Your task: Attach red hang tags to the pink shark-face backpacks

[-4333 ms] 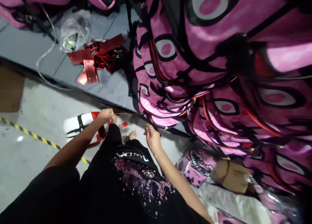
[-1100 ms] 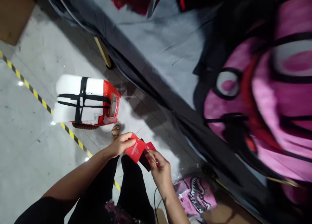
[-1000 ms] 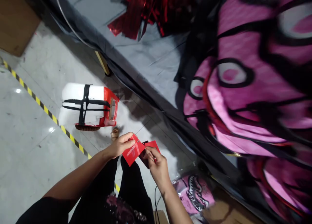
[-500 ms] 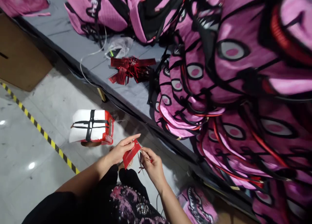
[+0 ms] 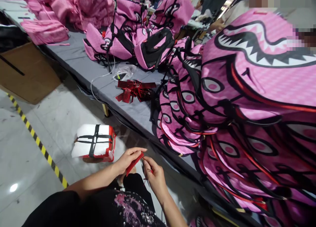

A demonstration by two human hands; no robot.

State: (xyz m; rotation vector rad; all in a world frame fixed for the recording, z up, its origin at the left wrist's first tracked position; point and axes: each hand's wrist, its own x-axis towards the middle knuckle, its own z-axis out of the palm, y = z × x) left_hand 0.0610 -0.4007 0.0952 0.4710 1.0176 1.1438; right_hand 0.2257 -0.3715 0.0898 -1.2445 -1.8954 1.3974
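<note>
Above my lap, my left hand (image 5: 127, 160) holds a flat red tag (image 5: 134, 164) between the thumb and the straightened fingers. The tag is tilted, so only a narrow part of its face shows. Close at its upper corner is my right hand (image 5: 155, 176), closed, with thumb and forefinger pinched together. Thin dark red strings (image 5: 146, 180) stick out below that hand, and a bit of red shows among its fingers. What exactly the pinch grips is too small to see. On the table ahead lies a bunch of shiny red tags (image 5: 134, 90) with strings.
Pink backpacks (image 5: 187, 98) with eyes and shark teeth are piled along the grey-covered table (image 5: 81, 65), more at its far end. A clear plastic bag (image 5: 124, 72) lies behind the tags. On the floor are a padded red stool (image 5: 95, 139), a cardboard box (image 5: 29, 75) and striped tape (image 5: 37, 139). People are in the background.
My view has tilted up, showing more of the table's far end and background. The red tag has turned more edge-on; both hands stay close together around it.
</note>
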